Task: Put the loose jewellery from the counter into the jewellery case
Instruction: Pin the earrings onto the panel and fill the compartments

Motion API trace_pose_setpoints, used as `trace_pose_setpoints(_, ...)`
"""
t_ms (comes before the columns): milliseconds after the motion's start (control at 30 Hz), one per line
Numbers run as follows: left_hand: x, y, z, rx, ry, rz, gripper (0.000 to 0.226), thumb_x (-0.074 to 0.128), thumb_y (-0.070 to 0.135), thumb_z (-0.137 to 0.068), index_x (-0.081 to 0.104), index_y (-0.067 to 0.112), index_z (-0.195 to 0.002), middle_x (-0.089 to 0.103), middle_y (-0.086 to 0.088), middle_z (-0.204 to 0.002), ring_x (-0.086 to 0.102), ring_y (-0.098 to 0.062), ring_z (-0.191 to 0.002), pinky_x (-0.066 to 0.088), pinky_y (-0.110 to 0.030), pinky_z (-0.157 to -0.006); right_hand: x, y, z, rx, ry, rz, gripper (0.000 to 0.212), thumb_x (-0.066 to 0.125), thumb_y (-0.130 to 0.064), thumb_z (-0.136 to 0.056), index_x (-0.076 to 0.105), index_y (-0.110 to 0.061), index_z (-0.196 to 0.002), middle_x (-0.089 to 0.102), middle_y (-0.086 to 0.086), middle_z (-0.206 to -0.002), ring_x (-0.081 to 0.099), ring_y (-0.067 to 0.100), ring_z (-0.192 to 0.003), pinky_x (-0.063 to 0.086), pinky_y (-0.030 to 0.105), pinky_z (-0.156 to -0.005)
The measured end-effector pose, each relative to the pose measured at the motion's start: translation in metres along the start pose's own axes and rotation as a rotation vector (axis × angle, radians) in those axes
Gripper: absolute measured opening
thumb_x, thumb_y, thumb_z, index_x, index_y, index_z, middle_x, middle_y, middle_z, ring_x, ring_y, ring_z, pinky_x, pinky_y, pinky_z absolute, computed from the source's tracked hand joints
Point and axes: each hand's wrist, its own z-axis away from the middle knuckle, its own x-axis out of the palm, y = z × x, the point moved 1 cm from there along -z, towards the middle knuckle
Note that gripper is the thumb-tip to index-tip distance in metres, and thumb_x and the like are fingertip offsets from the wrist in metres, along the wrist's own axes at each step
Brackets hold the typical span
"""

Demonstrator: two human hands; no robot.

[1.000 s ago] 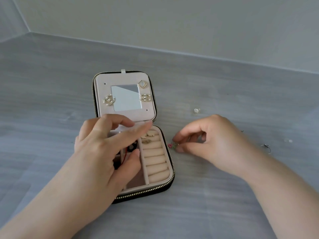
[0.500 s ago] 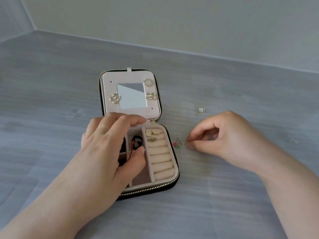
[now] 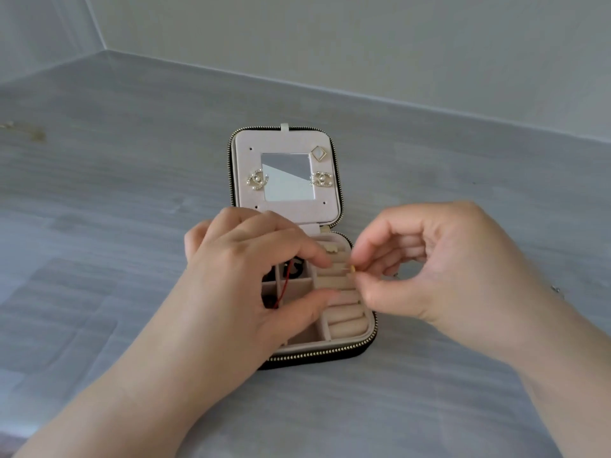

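Right hand pinches a tiny gold earring over the square zipped jewellery case; left hand curls fingers onto padded rolls, grip unclear

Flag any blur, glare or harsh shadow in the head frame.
Head view: light soft and even, counter shadows faint; mirror shows a pale reflection, no glare; frame slightly soft, so the gold piece pinched by the right hand lacks detail.

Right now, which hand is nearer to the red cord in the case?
Left. The left hand arches directly over the red cord; the right hand is off by the case's right edge, pinching a small gold piece.
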Motion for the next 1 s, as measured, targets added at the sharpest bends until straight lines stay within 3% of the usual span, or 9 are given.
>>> trace_pose_setpoints(67, -0.002, 0.002, -0.002, -0.029, -0.014, 0.083, 0.03, 0.052, 0.063, -0.068, 0.061, 0.044, -0.09, 0.058, 0.03, -0.095, 0.047, 0.005, -0.097, 0.032, -0.027, -0.087, 0.006, -0.003, 0.0, -0.052, 0.01, 0.148, 0.02, 0.074, -0.006, -0.06, 0.064, -0.023, -0.059, 0.067, -0.013, -0.063, 0.061, -0.001, -0.055, 0.042, 0.003, -0.055)
trace_pose_setpoints(167, -0.003, 0.004, -0.002, -0.08, 0.001, 0.173, 0.021, 0.058, 0.059, -0.067, 0.063, 0.043, -0.081, 0.053, 0.043, -0.089, 0.047, 0.013, -0.083, 0.031, -0.022, -0.069, 0.014, -0.003, 0.002, -0.132, 0.046, 0.223, 0.016, 0.073, -0.013, -0.06, 0.066, -0.026, -0.064, 0.065, -0.019, -0.065, 0.062, -0.003, -0.061, 0.042, 0.003, -0.058)
trace_pose_setpoints(233, -0.003, 0.003, -0.002, -0.128, 0.001, 0.216, 0.009, 0.058, 0.05, -0.07, 0.062, 0.044, -0.074, 0.054, 0.043, -0.082, 0.045, 0.016, -0.075, 0.027, -0.018, -0.065, 0.016, 0.0, 0.002, -0.143, 0.061, 0.132, 0.015, 0.071, -0.014, -0.06, 0.068, -0.027, -0.067, 0.067, -0.019, -0.066, 0.063, -0.001, -0.062, 0.045, 0.006, -0.06)
trace_pose_setpoints(333, -0.002, 0.003, -0.001, -0.166, -0.004, 0.242, 0.011, 0.056, 0.047, -0.082, 0.062, 0.045, -0.074, 0.054, 0.042, -0.083, 0.044, 0.013, -0.073, 0.026, -0.013, -0.063, 0.011, 0.008, 0.001, -0.138, 0.037, -0.119, 0.022, 0.076, -0.014, -0.061, 0.072, -0.028, -0.078, 0.071, -0.013, -0.071, 0.066, 0.005, -0.065, 0.051, 0.014, -0.065)
trace_pose_setpoints(467, -0.002, 0.005, -0.002, -0.157, -0.043, 0.25, 0.019, 0.056, 0.038, -0.081, 0.058, 0.045, -0.064, 0.051, 0.046, -0.078, 0.043, 0.018, -0.072, 0.026, -0.008, -0.064, 0.01, 0.013, 0.002, -0.202, 0.045, -0.082, 0.02, 0.075, -0.021, -0.066, 0.073, -0.031, -0.082, 0.071, -0.013, -0.074, 0.063, 0.006, -0.065, 0.048, 0.013, -0.066)
trace_pose_setpoints(567, -0.002, 0.006, -0.002, -0.14, -0.053, 0.25, 0.02, 0.054, 0.048, -0.083, 0.056, 0.046, -0.064, 0.051, 0.045, -0.081, 0.044, 0.014, -0.077, 0.027, -0.016, -0.068, 0.014, 0.013, 0.001, -0.26, 0.078, -0.047, 0.023, 0.075, -0.021, -0.069, 0.071, -0.028, -0.09, 0.069, -0.011, -0.08, 0.062, 0.007, -0.068, 0.045, 0.011, -0.067)
trace_pose_setpoints(667, -0.002, 0.006, -0.003, -0.123, -0.064, 0.243, 0.013, 0.051, 0.042, -0.077, 0.056, 0.044, -0.065, 0.051, 0.046, -0.079, 0.044, 0.015, -0.078, 0.026, -0.02, -0.068, 0.016, 0.014, 0.0, -0.261, 0.08, -0.059, 0.027, 0.075, -0.022, -0.07, 0.069, -0.027, -0.095, 0.069, -0.009, -0.085, 0.064, 0.007, -0.074, 0.046, 0.012, -0.071)
trace_pose_setpoints(900, 0.002, 0.0, -0.002, -0.124, -0.039, 0.216, 0.01, 0.055, 0.044, -0.073, 0.06, 0.045, -0.081, 0.056, 0.034, -0.099, 0.047, 0.005, -0.098, 0.037, -0.029, -0.087, 0.002, 0.018, 0.001, -0.259, 0.101, 0.11, 0.01, 0.069, -0.025, -0.074, 0.072, -0.031, -0.082, 0.067, -0.016, -0.084, 0.062, 0.002, -0.074, 0.041, 0.006, -0.071)
trace_pose_setpoints(1000, 0.005, -0.005, -0.001, -0.139, -0.017, 0.133, 0.016, 0.055, 0.045, -0.07, 0.055, 0.043, -0.085, 0.05, 0.028, -0.107, 0.042, 0.008, -0.1, 0.034, -0.022, -0.09, -0.001, 0.023, 0.001, -0.234, 0.089, 0.181, 0.009, 0.068, -0.027, -0.074, 0.071, -0.032, -0.08, 0.067, -0.016, -0.081, 0.062, -0.001, -0.078, 0.039, 0.004, -0.072)
